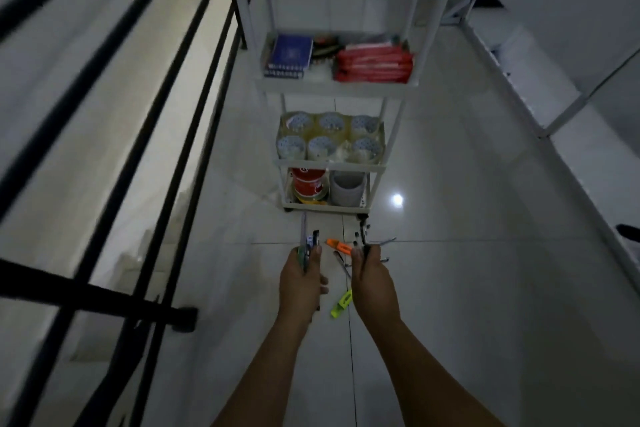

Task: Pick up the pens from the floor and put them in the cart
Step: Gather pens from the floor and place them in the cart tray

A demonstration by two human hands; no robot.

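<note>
My left hand (pixel 302 282) is closed around a bunch of pens (pixel 309 243) that stick up past its fingers. My right hand (pixel 372 282) grips several dark pens (pixel 364 240) fanned out above it. On the tiled floor between the hands lie an orange highlighter (pixel 337 244), a yellow-green highlighter (pixel 341 303) and a dark pen (pixel 342 264). Just beyond the hands stands the white three-tier cart (pixel 330 85), its top shelf holding blue notebooks and red packs.
The cart's middle shelf carries clear tape rolls (pixel 329 139), the bottom shelf red tape rolls (pixel 308 184) and a white roll. A black stair railing (pixel 138 184) runs along the left. White frames (pixel 554 121) line the right wall. Glossy floor tiles (pixel 450 288) surround the hands.
</note>
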